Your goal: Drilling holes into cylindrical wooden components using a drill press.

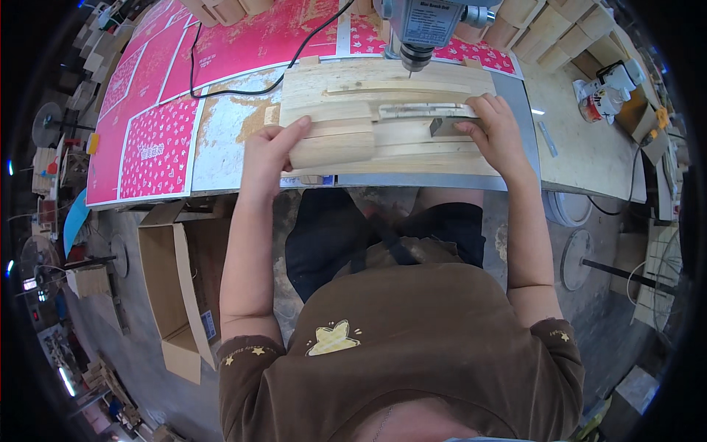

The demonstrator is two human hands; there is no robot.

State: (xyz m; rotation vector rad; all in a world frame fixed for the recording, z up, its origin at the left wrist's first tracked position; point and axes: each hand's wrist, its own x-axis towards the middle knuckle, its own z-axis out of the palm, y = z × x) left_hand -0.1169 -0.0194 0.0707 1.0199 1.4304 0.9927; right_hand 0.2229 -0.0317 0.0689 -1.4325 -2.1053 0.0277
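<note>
My left hand (274, 151) grips the left end of a pale wooden block (335, 147) with a rounded near side, thumb on top. The block lies in a wooden jig (412, 151) made of boards and strips on the table. My right hand (499, 131) is closed round the right end of a whitish taped strip (416, 111) on the jig. A small dark metal plate (444, 127) stands by that thumb. Beyond the jig, a bench drill (427, 29) points its thin bit (410, 73) down above the far board.
Pink patterned sheeting (158, 151) with sawdust covers the table's left, crossed by a black cable (283, 77). Wooden blocks (567, 29) are stacked at the far right, near a white-and-red container (593, 103). An open cardboard box (166, 287) stands below on the left.
</note>
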